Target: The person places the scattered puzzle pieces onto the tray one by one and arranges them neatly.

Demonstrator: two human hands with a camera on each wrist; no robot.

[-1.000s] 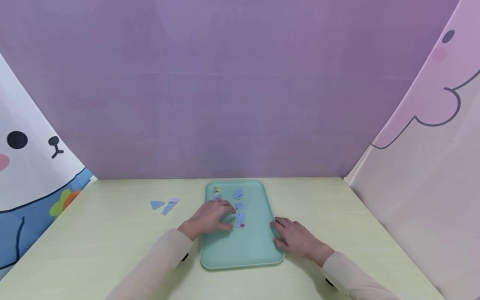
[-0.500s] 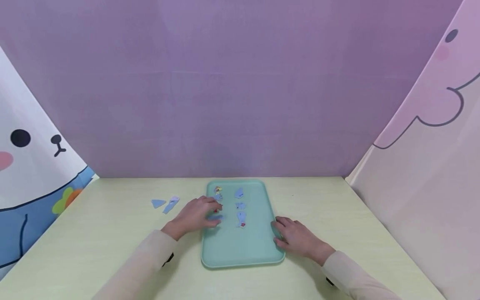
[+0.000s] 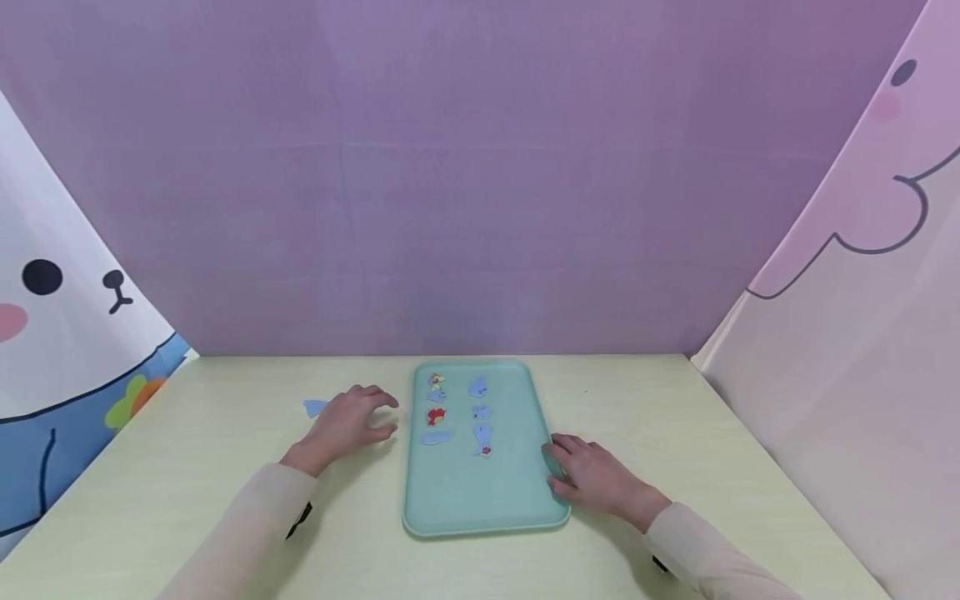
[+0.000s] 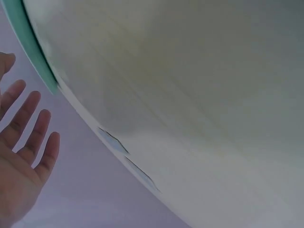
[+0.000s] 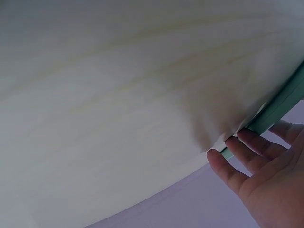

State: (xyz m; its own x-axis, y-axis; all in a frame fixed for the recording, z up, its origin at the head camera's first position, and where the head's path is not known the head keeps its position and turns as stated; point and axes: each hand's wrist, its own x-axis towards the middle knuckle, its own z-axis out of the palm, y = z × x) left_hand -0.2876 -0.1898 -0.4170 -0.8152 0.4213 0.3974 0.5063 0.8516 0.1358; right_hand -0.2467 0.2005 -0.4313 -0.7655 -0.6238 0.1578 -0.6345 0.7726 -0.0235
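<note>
My left hand [image 3: 348, 425] hovers left of the green tray [image 3: 487, 500], its fingers apart and nothing in them. The left wrist view shows that hand [image 4: 23, 152] with fingers spread, and two thin blue cutouts [image 4: 114, 141] lying on the table. One blue cutout [image 3: 314, 407] shows beside the hand in the head view; the other is hidden behind it. My right hand [image 3: 596, 479] rests its fingertips on the tray's right rim. On the tray, a left column holds a yellow-and-blue cutout [image 3: 437, 387], a red cutout [image 3: 436, 416] and a blue strip [image 3: 437, 437].
A right column on the tray has three bluish cutouts [image 3: 483, 437]. The tray stands on a pale wooden table [image 3: 225, 467]. A purple backdrop [image 3: 480, 208] rises at the table's far edge, with printed cartoon sheets at both sides.
My left hand has moved left, from above the tray to over the table, uncovering the red cutout and blue strip. It now covers one table cutout. The right hand stays at the rim.
</note>
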